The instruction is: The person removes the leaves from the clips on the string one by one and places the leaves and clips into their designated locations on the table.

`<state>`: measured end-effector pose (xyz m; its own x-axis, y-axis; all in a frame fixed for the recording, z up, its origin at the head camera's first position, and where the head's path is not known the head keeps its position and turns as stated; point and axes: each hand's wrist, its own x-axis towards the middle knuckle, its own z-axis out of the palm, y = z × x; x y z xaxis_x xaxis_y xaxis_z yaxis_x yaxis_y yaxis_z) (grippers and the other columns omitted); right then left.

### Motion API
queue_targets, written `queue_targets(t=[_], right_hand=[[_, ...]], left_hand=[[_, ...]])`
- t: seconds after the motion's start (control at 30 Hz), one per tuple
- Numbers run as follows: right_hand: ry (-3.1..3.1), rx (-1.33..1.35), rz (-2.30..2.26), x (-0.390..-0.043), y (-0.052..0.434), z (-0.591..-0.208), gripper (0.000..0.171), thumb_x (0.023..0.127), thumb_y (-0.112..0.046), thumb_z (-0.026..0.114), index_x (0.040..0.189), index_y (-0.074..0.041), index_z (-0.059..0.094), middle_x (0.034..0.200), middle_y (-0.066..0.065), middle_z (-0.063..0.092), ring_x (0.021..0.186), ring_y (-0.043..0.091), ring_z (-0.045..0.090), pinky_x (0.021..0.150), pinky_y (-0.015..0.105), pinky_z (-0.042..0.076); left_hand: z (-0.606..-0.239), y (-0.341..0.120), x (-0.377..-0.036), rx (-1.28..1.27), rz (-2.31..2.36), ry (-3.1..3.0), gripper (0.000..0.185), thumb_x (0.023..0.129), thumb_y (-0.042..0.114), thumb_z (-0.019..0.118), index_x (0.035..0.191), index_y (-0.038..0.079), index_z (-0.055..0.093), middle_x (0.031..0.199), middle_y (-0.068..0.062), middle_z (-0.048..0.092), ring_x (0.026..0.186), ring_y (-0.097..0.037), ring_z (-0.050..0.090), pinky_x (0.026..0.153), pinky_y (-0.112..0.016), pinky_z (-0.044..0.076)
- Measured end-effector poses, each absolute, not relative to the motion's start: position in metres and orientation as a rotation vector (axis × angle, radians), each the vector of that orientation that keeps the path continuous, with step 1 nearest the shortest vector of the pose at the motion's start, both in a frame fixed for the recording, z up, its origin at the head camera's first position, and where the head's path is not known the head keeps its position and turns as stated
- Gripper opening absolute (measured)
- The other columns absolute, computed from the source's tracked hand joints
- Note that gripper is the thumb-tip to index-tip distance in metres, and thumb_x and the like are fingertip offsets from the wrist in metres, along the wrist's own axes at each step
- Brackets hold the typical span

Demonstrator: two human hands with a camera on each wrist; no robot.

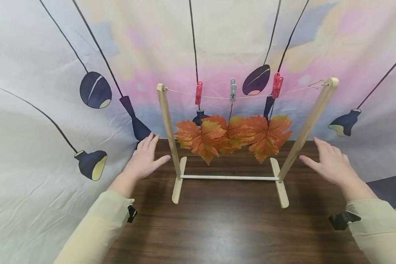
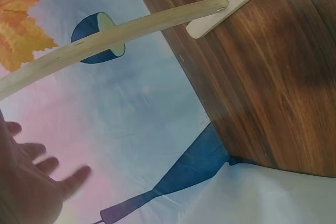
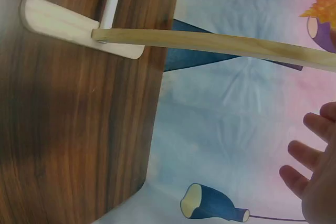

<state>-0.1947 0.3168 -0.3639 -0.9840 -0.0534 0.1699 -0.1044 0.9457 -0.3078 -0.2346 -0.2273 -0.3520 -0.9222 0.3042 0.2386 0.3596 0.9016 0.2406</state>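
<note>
A small wooden drying rack stands on a dark wooden table, with a string across its top. Two red pegs and a grey peg clip orange maple leaves to the string. My left hand hovers open just left of the left post, fingers spread, holding nothing. My right hand hovers open just right of the right post, also holding nothing. The wrist views show each post and wooden foot with fingers apart from them.
A draped cloth backdrop printed with dark lamp shapes surrounds the table at the back and both sides. The table's left edge and right edge lie close to the rack's feet.
</note>
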Motion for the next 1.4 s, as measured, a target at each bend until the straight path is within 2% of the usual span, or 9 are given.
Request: queue_targets(t=[0.17,0.4,0.57,0.8,1.03,1.2,1.4], right_hand=[[-2.862,0.14,0.588,-0.196,0.316,-0.358,0.082,0.081,-0.048,0.05,0.136,0.003,0.015,0.127,0.031,0.029,0.106,0.053,0.028,0.07,0.068,0.024],[-2.811,0.176,0.686,-0.192,0.315,-0.351,0.079,0.082,-0.041,0.054,0.132,0.009,0.019,0.122,0.032,0.033,0.106,0.047,0.034,0.079,0.063,0.025],[-2.796,0.17,0.68,-0.19,0.31,-0.344,0.074,0.081,-0.041,0.055,0.125,0.013,0.028,0.115,0.031,0.04,0.099,0.044,0.041,0.077,0.06,0.029],[-2.743,0.158,0.723,-0.186,0.301,-0.336,0.069,0.079,-0.039,0.058,0.121,0.011,0.036,0.112,0.027,0.044,0.095,0.04,0.046,0.076,0.057,0.033],[-2.694,0.164,0.752,-0.183,0.289,-0.329,0.06,0.08,-0.038,0.057,0.118,0.006,0.042,0.109,0.023,0.047,0.092,0.038,0.05,0.073,0.055,0.037],[-2.652,0.181,0.752,-0.184,0.284,-0.325,0.053,0.08,-0.034,0.059,0.115,0.004,0.045,0.106,0.021,0.049,0.089,0.035,0.05,0.073,0.052,0.036],[-2.634,0.206,0.74,-0.185,0.276,-0.318,0.053,0.078,-0.034,0.061,0.115,0.001,0.047,0.1,0.02,0.051,0.085,0.032,0.05,0.071,0.05,0.037]], left_hand=[[-0.346,-0.227,-0.236,-0.651,-0.593,-2.736,0.082,0.078,0.048,0.056,0.134,0.001,0.02,0.132,-0.021,0.027,0.121,-0.036,0.023,0.098,-0.048,0.019],[-0.34,-0.225,-0.234,-0.655,-0.762,-2.711,0.082,0.079,0.043,0.058,0.137,0.009,0.013,0.126,-0.016,0.032,0.115,-0.032,0.028,0.093,-0.046,0.026],[-0.335,-0.223,-0.233,-0.67,-0.763,-2.698,0.083,0.077,0.042,0.061,0.137,0.009,0.015,0.125,-0.016,0.034,0.111,-0.03,0.033,0.09,-0.046,0.029],[-0.327,-0.213,-0.23,-0.723,-0.824,-2.676,0.075,0.076,0.04,0.063,0.13,0.003,0.028,0.12,-0.014,0.041,0.105,-0.026,0.043,0.087,-0.041,0.036],[-0.317,-0.206,-0.226,-0.659,-0.962,-2.697,0.066,0.079,0.042,0.058,0.129,0.007,0.033,0.112,-0.008,0.05,0.095,-0.023,0.053,0.08,-0.04,0.043],[-0.313,-0.204,-0.225,-0.667,-0.967,-2.671,0.061,0.079,0.04,0.059,0.127,0.008,0.037,0.106,-0.006,0.053,0.089,-0.021,0.055,0.076,-0.038,0.044],[-0.308,-0.201,-0.223,-0.683,-0.973,-2.695,0.06,0.079,0.045,0.056,0.126,0.012,0.04,0.107,-0.004,0.057,0.083,-0.015,0.056,0.07,-0.035,0.045]])
